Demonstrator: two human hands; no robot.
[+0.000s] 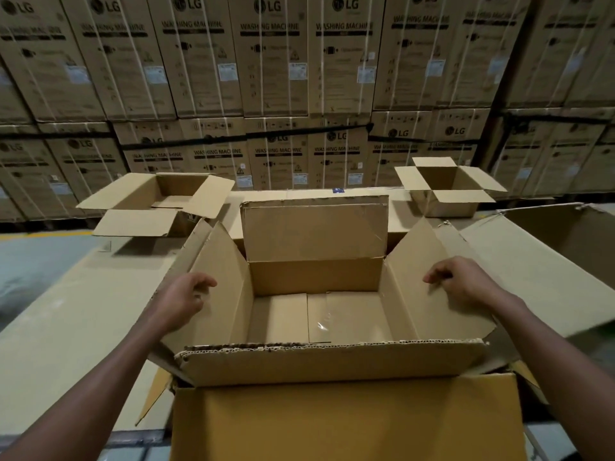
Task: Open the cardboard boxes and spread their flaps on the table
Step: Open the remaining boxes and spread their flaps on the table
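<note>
While both arms reached in from the bottom corners, their upper parts were cut off by the picture's edge. The big open box (316,307) sat in the middle of the desk (66,327), with nothing seen inside it. Its left flap (216,277) leaned outward, and the left hand (181,302) curled its grip over that flap's edge; the fingertips were partly hidden behind the cardboard. The right hand (464,282) pinched the edge of the right flap (429,284) with bent fingers. The far flap (314,231) stood almost straight up, and the near flap (332,364) leaned toward the person, hiding the box's front wall. Two smaller boxes, one far left (159,202) and one far right (447,191), sat well apart with flaps already spread. Stacked washing machine cartons (276,54) filled the back, their small labels too blurry to read.
</note>
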